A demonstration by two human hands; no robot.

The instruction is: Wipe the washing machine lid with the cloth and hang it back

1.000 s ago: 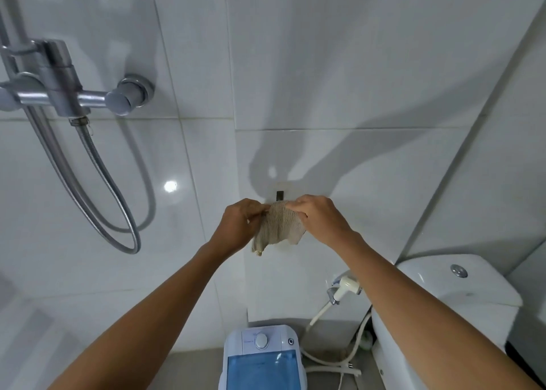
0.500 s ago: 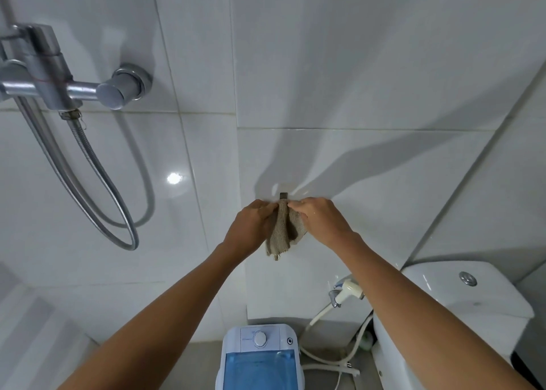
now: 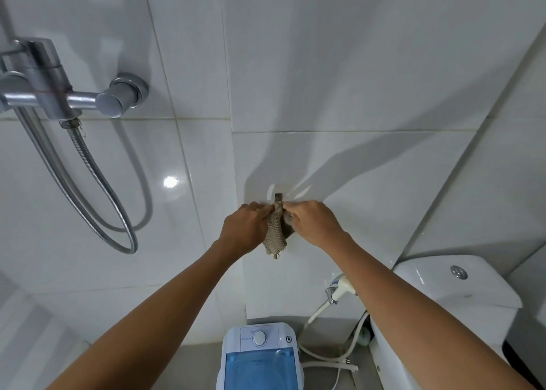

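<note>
We are at the hanging-up step. Our left hand (image 3: 246,227) and our right hand (image 3: 314,223) both pinch the top of the small brown woven cloth (image 3: 275,236) and hold it up against the white tiled wall (image 3: 354,64). The top of the cloth is right at the little dark hook (image 3: 278,197). We cannot tell if it is on the hook yet. The rest hangs down between our hands. The blue and white washing machine (image 3: 260,357) sits far below. Next, we think, we let go slowly and see if the cloth stays up.
</note>
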